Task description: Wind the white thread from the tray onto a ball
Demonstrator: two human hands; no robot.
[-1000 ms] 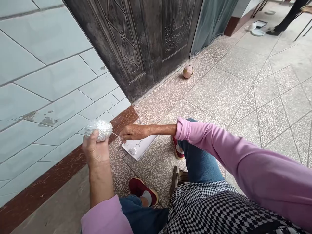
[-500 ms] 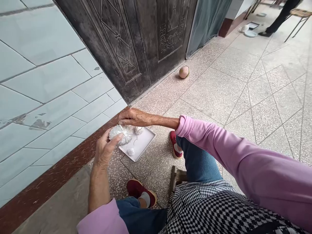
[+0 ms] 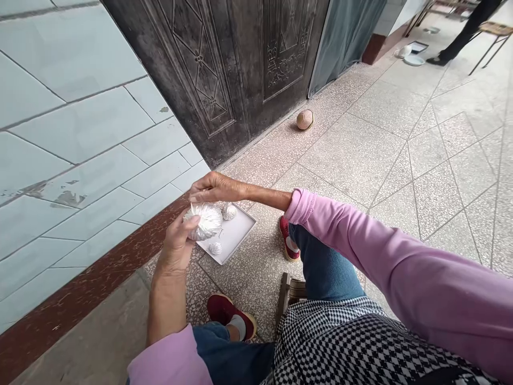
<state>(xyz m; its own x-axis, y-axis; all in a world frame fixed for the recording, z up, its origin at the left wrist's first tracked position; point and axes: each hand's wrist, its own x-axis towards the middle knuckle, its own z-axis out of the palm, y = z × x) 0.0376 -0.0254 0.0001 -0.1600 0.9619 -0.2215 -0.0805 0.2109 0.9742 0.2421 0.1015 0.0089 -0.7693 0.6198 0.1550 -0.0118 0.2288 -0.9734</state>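
Observation:
My left hand [image 3: 176,243] is wrapped round the side of a ball of white string [image 3: 207,222], with the thumb pressed on its near face. Just beyond and above the ball is my right hand [image 3: 219,188], its fingers curled down at the ball's upper edge. Whether those fingers hold a strand is hidden. Below the ball a shallow white tray [image 3: 234,243] rests on the floor. Inside it are a small white ball [image 3: 215,248] and another white ball [image 3: 229,212], with a short piece of string near them.
A tiled wall [image 3: 100,133] with a dark red base runs along my left. A carved dark door [image 3: 240,69] stands ahead, with a pinkish ball [image 3: 305,120] on the floor before it. A person's leg [image 3: 465,35] and a stool [image 3: 495,29] are far right.
The white ball has turned in my left hand and moved slightly right. My right hand has shifted a little left and up, with its fingers curled more.

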